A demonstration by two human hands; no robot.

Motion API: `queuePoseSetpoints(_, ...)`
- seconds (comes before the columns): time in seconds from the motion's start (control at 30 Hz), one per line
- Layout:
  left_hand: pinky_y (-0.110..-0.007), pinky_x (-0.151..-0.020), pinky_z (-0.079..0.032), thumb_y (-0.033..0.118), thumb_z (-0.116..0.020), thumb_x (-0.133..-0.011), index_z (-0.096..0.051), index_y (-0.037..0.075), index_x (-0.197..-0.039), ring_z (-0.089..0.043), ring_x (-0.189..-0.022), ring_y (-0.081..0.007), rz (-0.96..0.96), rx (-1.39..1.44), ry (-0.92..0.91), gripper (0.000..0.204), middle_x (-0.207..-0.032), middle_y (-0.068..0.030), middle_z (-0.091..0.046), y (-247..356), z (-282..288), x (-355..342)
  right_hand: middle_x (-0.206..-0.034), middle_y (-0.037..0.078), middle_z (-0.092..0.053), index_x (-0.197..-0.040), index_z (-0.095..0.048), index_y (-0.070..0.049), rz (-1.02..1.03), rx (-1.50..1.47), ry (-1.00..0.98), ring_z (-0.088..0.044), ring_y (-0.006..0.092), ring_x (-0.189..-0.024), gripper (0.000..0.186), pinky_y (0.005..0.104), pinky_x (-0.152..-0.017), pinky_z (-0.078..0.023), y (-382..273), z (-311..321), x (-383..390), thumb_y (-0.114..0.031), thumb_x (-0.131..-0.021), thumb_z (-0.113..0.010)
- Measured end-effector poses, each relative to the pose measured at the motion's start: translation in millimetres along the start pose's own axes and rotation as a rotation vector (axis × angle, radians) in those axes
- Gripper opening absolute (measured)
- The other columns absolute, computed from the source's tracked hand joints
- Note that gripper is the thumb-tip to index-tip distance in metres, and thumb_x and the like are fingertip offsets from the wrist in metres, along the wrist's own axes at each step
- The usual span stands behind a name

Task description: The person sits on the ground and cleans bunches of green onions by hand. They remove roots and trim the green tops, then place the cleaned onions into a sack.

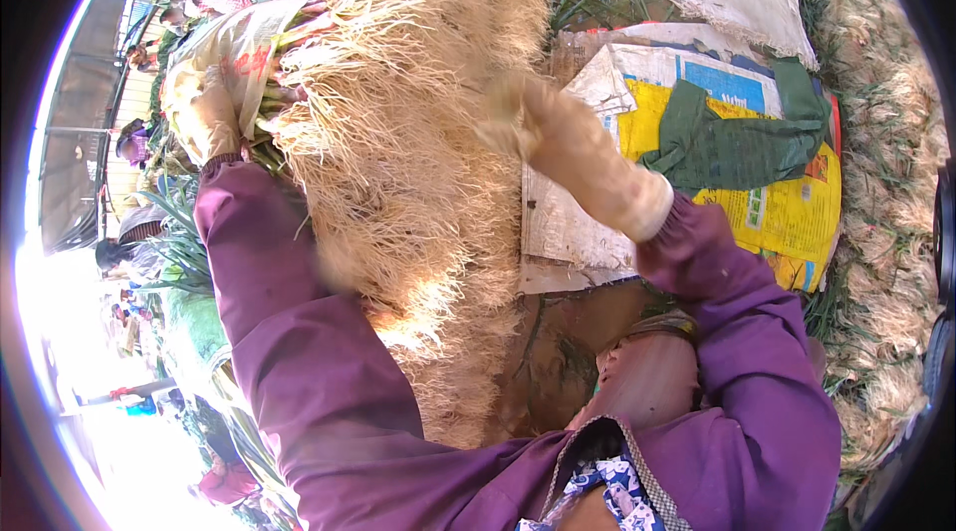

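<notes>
Purple sleeves (299,352) reached to a root-ended bundle (398,132); the gloved left hand (209,118) gripped its wrapped side, the gloved right hand (518,118) pressed half-closed against the roots.

The right hand (518,113) is blurry, so its fingers are hard to see, and I cannot tell if it grips anything. The left hand (204,113) is partly tucked behind the big bundle of roots (398,132). The bundle's green tops run off the top edge. People (134,142) at the left rim are too small and squashed to make out.
</notes>
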State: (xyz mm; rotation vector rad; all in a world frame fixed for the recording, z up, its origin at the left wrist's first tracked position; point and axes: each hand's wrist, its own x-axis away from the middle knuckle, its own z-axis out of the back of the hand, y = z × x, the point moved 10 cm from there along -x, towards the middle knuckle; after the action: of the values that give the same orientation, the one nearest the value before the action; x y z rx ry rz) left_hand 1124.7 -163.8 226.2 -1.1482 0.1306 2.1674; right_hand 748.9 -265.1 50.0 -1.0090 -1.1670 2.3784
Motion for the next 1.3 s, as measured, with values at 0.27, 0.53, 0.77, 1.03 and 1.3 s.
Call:
queuePoseSetpoints(0.27,-0.042,-0.087,-0.047,0.051,-0.059,-0.085,-0.059,0.007,-0.120,-0.061,-0.101,-0.0329,-0.002,0.005,-0.052,0.056,-0.114,-0.0187,-0.062,16.6,10.9,3.0,-0.102,0.018,-0.063,-0.118,-0.055,-0.002,-0.177,0.040,-0.118,-0.063,0.0244,-0.087,0.031,0.0345,-0.078,-0.055,-0.4,-54.7,-111.1,-0.015,-0.091,-0.058)
queuePoseSetpoints(0.53,-0.041,-0.087,-0.047,0.052,-0.059,-0.085,-0.059,0.007,-0.120,-0.061,-0.101,-0.0327,0.019,0.007,-0.240,0.057,-0.115,-0.0187,-0.062,47.0,21.7,15.0,-0.075,0.003,-0.061,-0.096,-0.065,-0.001,-0.521,-0.787,-0.468,-0.049,0.0096,-0.059,0.017,0.0265,-0.053,-0.045,22.5,-58.9,-68.2,-0.014,-0.095,-0.054)
queuePoseSetpoints(0.77,-0.039,-0.084,-0.049,0.054,-0.065,-0.081,-0.058,0.004,-0.121,-0.063,-0.096,-0.0308,-0.397,0.336,-0.126,0.064,-0.112,-0.0175,-0.064,96.7,96.4,0.0,-0.066,-0.002,-0.058,-0.084,-0.068,-0.009,-0.518,-0.812,-0.241,-0.045,0.0062,-0.053,0.016,0.0223,-0.046,-0.036,67.5,-45.3,-46.8,-0.016,-0.094,-0.057)
queuePoseSetpoints(1.03,-0.058,-0.109,-0.018,0.057,-0.058,-0.082,-0.039,0.031,-0.142,-0.029,-0.137,-0.0341,-0.709,-0.094,-0.347,0.068,-0.147,-0.0112,-0.035,198.8,95.6,86.6,-0.068,0.002,-0.061,-0.087,-0.068,-0.008,-0.410,-0.449,-0.053,-0.053,0.0113,-0.056,0.022,0.0274,-0.052,-0.045,65.0,-26.3,-56.4,-0.028,-0.092,-0.060)
queuePoseSetpoints(1.3,-0.057,-0.107,-0.022,0.057,-0.054,-0.084,-0.036,0.028,-0.144,-0.027,-0.137,-0.0379,-0.618,0.099,-0.489,0.069,-0.147,-0.0114,-0.034,196.1,73.2,88.9,-0.085,0.004,-0.070,-0.102,-0.069,-0.005,-0.317,-0.570,0.189,-0.061,0.0100,-0.074,0.028,0.0275,-0.068,-0.049,66.8,3.9,-22.9,-0.029,-0.088,-0.067)
